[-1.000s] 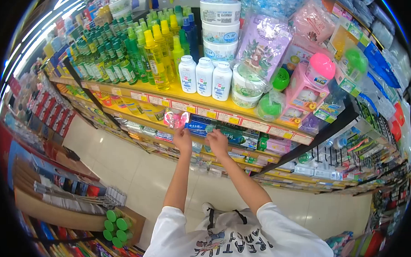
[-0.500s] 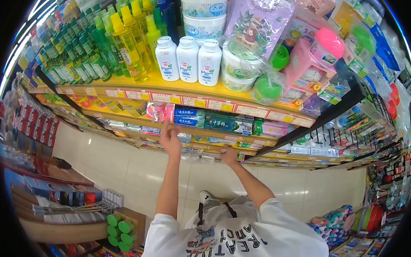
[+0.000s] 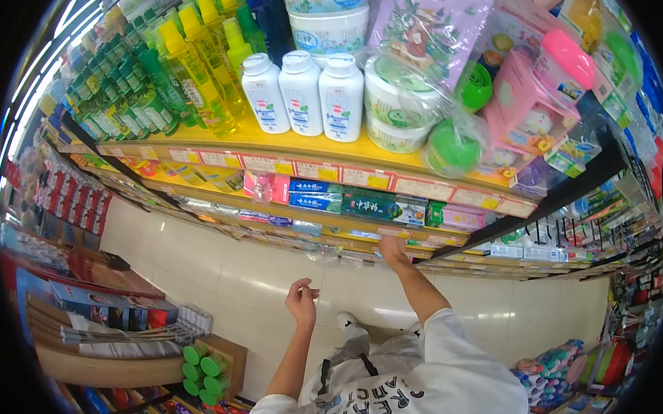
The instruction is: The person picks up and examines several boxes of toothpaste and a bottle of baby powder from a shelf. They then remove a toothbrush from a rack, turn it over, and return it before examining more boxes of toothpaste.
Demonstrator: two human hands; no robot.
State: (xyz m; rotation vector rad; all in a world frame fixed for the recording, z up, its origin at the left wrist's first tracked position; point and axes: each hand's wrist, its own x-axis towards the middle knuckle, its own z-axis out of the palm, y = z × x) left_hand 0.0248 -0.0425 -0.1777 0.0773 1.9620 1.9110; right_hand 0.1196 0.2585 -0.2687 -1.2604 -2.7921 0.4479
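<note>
My left hand (image 3: 303, 301) hangs over the floor in front of the shelves, its fingers apart and slightly curled, with nothing in it. My right hand (image 3: 393, 248) is at the edge of a lower shelf, below the dark green toothpaste box (image 3: 370, 205); its fingertips are hidden there. Left of that box lie blue boxes (image 3: 315, 194) and a pink package (image 3: 271, 187). Three white bottles (image 3: 302, 97) stand upright on the yellow top shelf (image 3: 271, 145), above both hands.
Yellow spray bottles (image 3: 199, 80) and green bottles (image 3: 142, 104) fill the top shelf's left. White tubs (image 3: 400, 95) and a pink box (image 3: 522, 113) are at its right. Green-lidded containers (image 3: 204, 372) stand low at the left. A dark shelf post (image 3: 557, 192) slants at the right.
My left hand has left the pink package and moved down and back over the floor. My right hand has shifted slightly right along the lower shelf. The view has moved a little.
</note>
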